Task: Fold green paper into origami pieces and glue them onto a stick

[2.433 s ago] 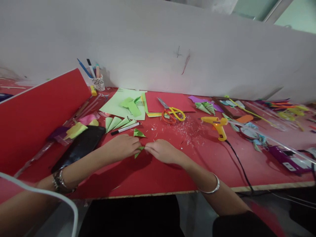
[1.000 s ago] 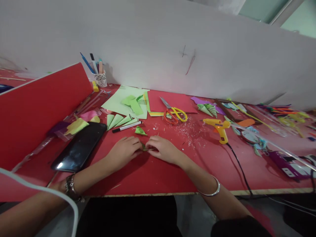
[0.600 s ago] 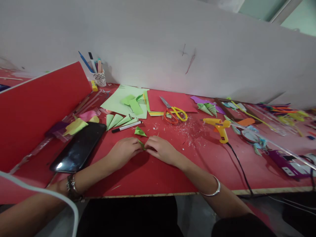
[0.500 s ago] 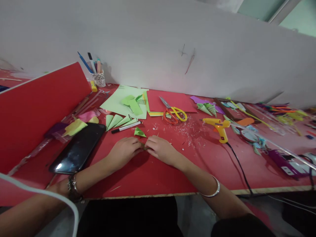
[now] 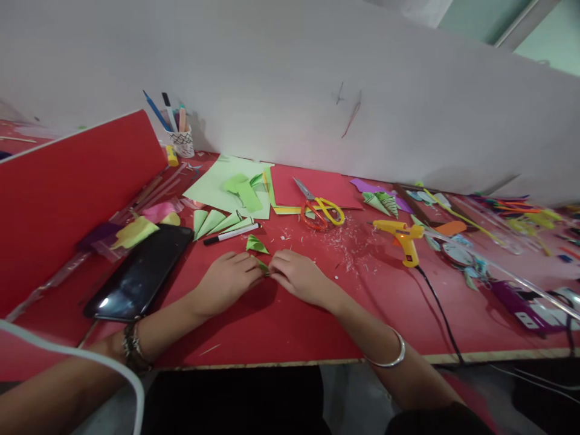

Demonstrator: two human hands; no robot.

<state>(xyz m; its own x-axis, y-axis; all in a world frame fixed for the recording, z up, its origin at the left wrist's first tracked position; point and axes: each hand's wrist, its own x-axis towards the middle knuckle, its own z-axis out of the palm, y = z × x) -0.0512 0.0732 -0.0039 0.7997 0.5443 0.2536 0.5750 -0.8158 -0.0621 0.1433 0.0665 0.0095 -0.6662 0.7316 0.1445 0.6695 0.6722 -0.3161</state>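
Note:
My left hand (image 5: 232, 279) and my right hand (image 5: 296, 275) meet low over the red table (image 5: 272, 338), fingers closed in a pinch. Between their fingertips is a small green paper piece (image 5: 263, 266), mostly covered by the fingers. Just beyond it lies a folded green paper piece (image 5: 257, 244) with dark lines. Several pale green paper cones (image 5: 212, 222) fan out past my left hand, beside a white marker with a black cap (image 5: 232, 233). Scissors (image 5: 321, 208) with one red and one yellow handle lie beyond my right hand.
A black phone (image 5: 140, 275) lies by my left forearm. To the right are a yellow glue gun (image 5: 403, 238) with a black cord, striped green cones (image 5: 380, 203) and a purple power strip (image 5: 525, 305). Behind are green sheets (image 5: 203, 184), red sheets (image 5: 290, 186) and a pen cup (image 5: 182, 144).
My hands have drawn slightly apart at the fingertips, so more of the green paper piece shows between them. The view has shifted a little; the other things stay put.

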